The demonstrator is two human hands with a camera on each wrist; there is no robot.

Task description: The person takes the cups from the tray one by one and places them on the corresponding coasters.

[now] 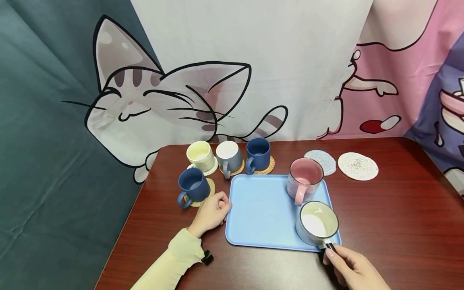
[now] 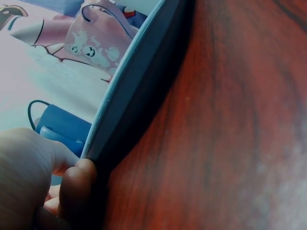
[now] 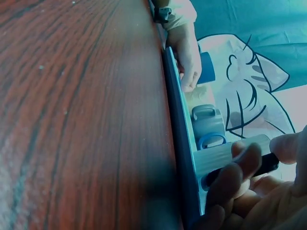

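Note:
A pale mug (image 1: 316, 225) with a dark rim stands over the front right corner of a light blue tray (image 1: 262, 213). My right hand (image 1: 353, 268) grips its black handle (image 3: 266, 165), fingers curled round it in the right wrist view. At the tray's left edge, my left hand (image 1: 213, 211) pinches the rim between thumb and finger, as the left wrist view (image 2: 72, 177) shows. Behind the pale mug, a pink mug (image 1: 305, 180) sits on the tray, its handle turned toward me. Close to my left hand, a blue mug (image 1: 193, 185) rests on a woven coaster.
Behind the tray stand a yellow mug (image 1: 201, 157), a grey mug (image 1: 229, 157) and a dark blue mug (image 1: 258, 155) on coasters. Two coasters lie at the back right, one light blue (image 1: 328, 164) and one white (image 1: 358, 166). A cartoon cat curtain (image 1: 290, 72) hangs behind the table.

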